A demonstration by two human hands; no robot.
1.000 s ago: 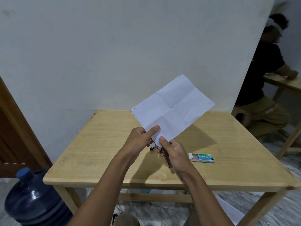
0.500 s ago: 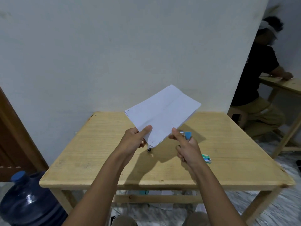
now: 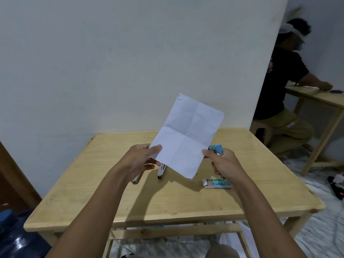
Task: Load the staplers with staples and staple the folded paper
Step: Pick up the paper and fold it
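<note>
A creased white paper [image 3: 188,135] is held up over the wooden table [image 3: 167,194]. My left hand [image 3: 141,161] pinches its lower left edge with thumb on top. My right hand [image 3: 223,164] grips a blue stapler [image 3: 216,148], and its thumb touches the paper's right edge. Two more staplers lie on the table under the paper: a white one [image 3: 161,170] and another [image 3: 135,179] partly hidden by my left wrist. An open staple box [image 3: 216,183] with a green label lies by my right wrist.
A blue water jug [image 3: 16,235] stands on the floor at the lower left. A seated person [image 3: 283,94] works at another wooden table [image 3: 316,97] at the right. A white wall rises behind my table. Cables [image 3: 337,183] lie on the floor at the far right.
The paper has swung upright and shows its cross creases again. My right hand moved to the paper's right edge with the blue stapler in view. The two staplers on the table became visible.
</note>
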